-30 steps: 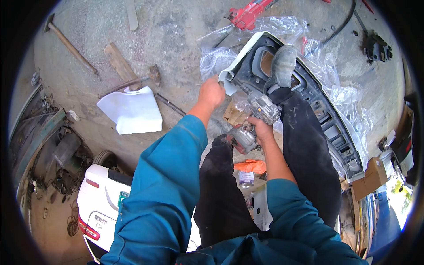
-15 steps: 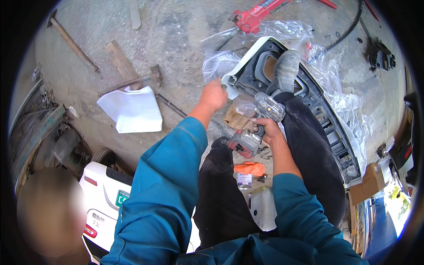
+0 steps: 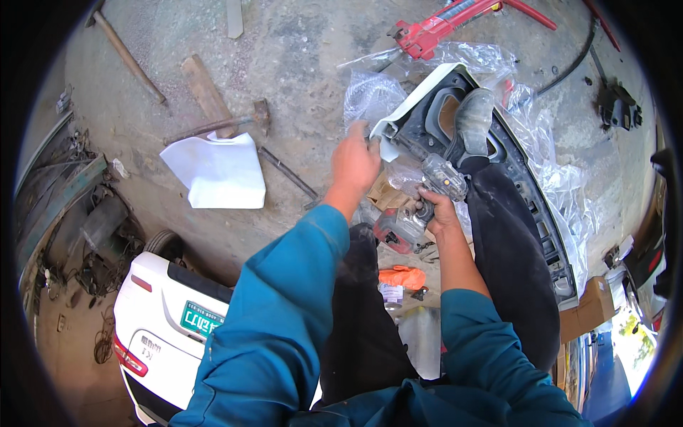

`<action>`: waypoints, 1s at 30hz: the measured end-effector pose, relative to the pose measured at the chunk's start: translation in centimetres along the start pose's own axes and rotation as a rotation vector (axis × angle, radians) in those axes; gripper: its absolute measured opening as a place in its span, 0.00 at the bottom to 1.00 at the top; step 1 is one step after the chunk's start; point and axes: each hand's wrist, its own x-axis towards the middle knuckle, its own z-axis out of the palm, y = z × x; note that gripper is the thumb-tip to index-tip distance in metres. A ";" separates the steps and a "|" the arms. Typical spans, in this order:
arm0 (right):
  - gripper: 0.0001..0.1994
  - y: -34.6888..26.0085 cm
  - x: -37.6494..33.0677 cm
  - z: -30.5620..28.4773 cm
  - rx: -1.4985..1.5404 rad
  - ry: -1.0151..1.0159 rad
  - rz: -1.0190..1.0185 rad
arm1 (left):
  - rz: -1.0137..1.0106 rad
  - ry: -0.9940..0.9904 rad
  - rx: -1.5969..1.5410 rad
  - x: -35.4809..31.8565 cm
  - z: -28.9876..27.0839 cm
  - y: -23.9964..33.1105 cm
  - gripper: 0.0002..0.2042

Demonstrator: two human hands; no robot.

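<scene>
On the floor (image 3: 302,78), a panel (image 3: 535,206) is apparently undergoing drilling or driving work.
A power tool (image 3: 445,178) is pointing toward its left corner, gripped by the right hand (image 3: 440,210); the left hand (image 3: 356,164) is resting half-curled beside that corner, contact unclear. The next move probably calls for steady alignment.

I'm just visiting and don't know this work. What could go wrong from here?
The power tool in the right hand points toward the panel's upper-left corner, near the bare left hand; a slip might hurt the fingers.

The boot seems to rest on the panel, so its weight could mark or crack it.

Loose clear plastic beside the panel might catch a foot.
</scene>
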 end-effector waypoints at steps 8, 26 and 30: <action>0.11 -0.8 0.3 -0.1 -0.003 -0.069 0.072 | 0.215 0.011 0.259 -1.1 1.4 1.5 0.14; 0.12 -0.8 3.3 -1.6 -0.047 0.007 0.023 | 0.053 -0.357 0.112 5.0 -0.8 0.2 0.24; 0.13 -1.3 3.6 -1.3 -0.047 -0.046 0.042 | -0.010 -0.420 -0.102 6.7 0.4 -1.6 0.26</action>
